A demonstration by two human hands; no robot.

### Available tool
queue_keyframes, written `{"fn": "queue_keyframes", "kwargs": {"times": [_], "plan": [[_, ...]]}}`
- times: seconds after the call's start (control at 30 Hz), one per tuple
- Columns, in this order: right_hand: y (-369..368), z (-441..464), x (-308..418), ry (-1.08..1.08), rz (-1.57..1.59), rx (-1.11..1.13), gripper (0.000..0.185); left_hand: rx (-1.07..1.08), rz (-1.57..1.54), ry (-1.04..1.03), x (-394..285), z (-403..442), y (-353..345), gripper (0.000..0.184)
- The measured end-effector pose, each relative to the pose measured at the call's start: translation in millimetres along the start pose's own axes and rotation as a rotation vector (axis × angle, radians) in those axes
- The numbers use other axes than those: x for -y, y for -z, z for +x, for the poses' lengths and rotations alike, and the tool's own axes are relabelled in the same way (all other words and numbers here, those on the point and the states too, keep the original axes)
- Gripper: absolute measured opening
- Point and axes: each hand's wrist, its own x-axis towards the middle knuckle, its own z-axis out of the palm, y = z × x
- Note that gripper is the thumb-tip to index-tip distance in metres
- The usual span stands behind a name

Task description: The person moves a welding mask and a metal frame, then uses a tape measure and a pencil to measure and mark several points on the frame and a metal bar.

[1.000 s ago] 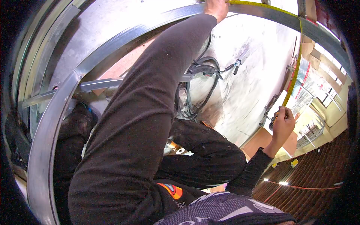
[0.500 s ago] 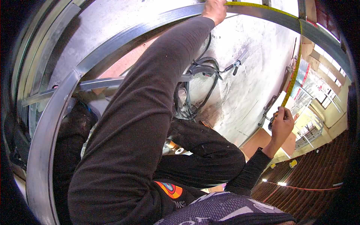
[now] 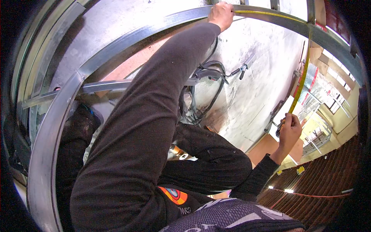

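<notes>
My left hand (image 3: 220, 16) is closed at the top, pinching the free end of a yellow tape (image 3: 300, 87) against a curved-looking metal profile (image 3: 147, 31). From there the tape runs right along the profile, then bends down past a crossing upright. At the right, my right hand (image 3: 290, 131) wraps round the tape measure's case (image 3: 281, 127), mostly hidden by the fingers. The blade comes out above that hand.
Black cable (image 3: 210, 73) lies coiled on the pale floor beside a handled metal tool (image 3: 247, 63). A cross profile (image 3: 104, 86) passes behind my left sleeve. My bent leg (image 3: 212, 162) is below. More profiles (image 3: 58, 50) stand at upper left.
The tape's upper stretch has dropped from the profile's far edge onto its face and lies flatter. Both hands sit slightly lower in the view, still holding the tape and its case.
</notes>
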Motion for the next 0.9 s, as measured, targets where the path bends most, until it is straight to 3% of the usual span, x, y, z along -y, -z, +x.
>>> {"fn": "queue_keyframes", "kwargs": {"times": [0.23, 0.3, 0.43, 0.6, 0.8, 0.9], "plan": [[4, -1, -9, -0.012, 0.024, 0.035, 0.026, -0.065, 0.013, -0.016, 7, -14, -6, 0.012], [3, -3, -6, -0.008, 0.021, 0.033, 0.024, -0.037, -0.096, 0.131, -14, -8, 13, 0.015], [2, -4, 0, -0.024, 0.012, 0.033, 0.022, -0.108, -0.101, 0.050, -15, -6, 17, 0.019], [2, -7, 5, -0.050, 0.024, 0.026, 0.024, 0.045, -0.051, 0.048, -11, 8, 12, 0.015], [1, -7, 11, -0.074, -0.002, 0.034, 0.022, 0.025, 0.001, 0.040, -11, 16, 14, 0.015], [-1, -6, 6, 0.014, 0.045, 0.012, 0.021, -0.008, 0.039, 0.032, -12, 19, 16, 0.015]]}}
